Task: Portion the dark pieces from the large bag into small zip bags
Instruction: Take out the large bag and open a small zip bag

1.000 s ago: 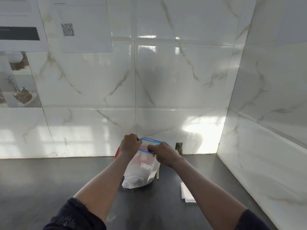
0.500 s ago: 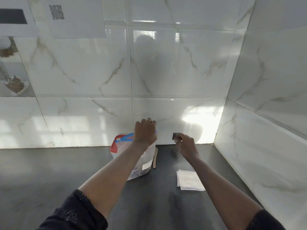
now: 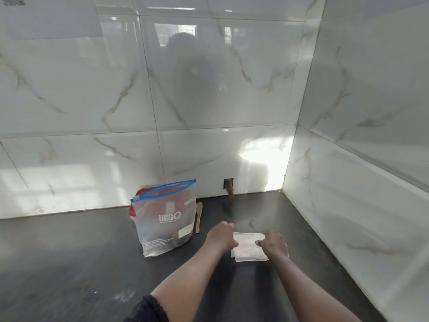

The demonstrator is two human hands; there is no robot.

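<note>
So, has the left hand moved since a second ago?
Yes: left hand went from atop the large bag, rightward past the wooden spatula, down to the small zip bags.

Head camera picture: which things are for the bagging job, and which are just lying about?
For the job:
large URGO zip bag
small zip bags
left hand and right hand, both at the small bags
perhaps the wooden spoon, for scooping

Just lying about:
red-lidded tub behind the large bag
paper sheet with a QR code
</note>
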